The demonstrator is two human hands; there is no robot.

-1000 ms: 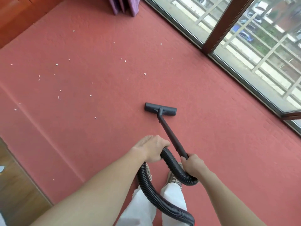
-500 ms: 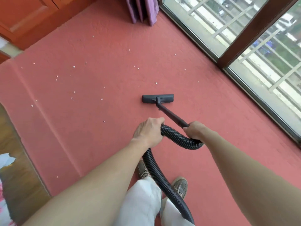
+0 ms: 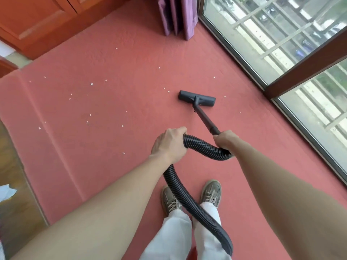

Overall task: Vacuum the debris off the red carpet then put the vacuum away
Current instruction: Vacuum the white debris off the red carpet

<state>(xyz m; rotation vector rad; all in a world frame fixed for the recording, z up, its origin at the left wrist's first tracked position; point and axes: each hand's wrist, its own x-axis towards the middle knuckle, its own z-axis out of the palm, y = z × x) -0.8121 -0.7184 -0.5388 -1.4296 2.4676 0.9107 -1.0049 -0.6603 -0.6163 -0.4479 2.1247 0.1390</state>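
Soft, even daylight enters through the glass door (image 3: 281,44) at upper right, leaving the red carpet (image 3: 112,147) bright with only faint shadows. Wide-angle distortion bends the door frame and stretches the forearms near the lower edge. Detail outside the glass is hazy.

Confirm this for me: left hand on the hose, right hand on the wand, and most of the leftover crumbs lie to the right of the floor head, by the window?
Not quite. The left hand grips the hose and the right hand the wand, but the head view shows most crumbs left of the floor head, away from the window.
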